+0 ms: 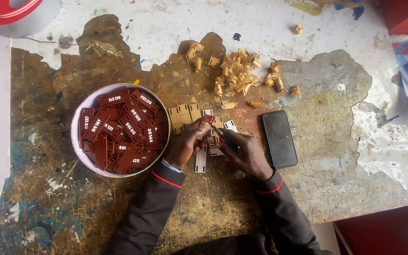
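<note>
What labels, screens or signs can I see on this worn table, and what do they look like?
Dark red rectangular tags with white marks, heaped in a round white tub, left.
One red tag held by the left hand.
Black phone, screen dark, right of the right hand.

Small dark-red tag (208, 119), tilted, pinched

Both hands meet at centre, the left hand (185, 144) pinching with fingertips, the right hand (245, 153) curled closed.
</note>
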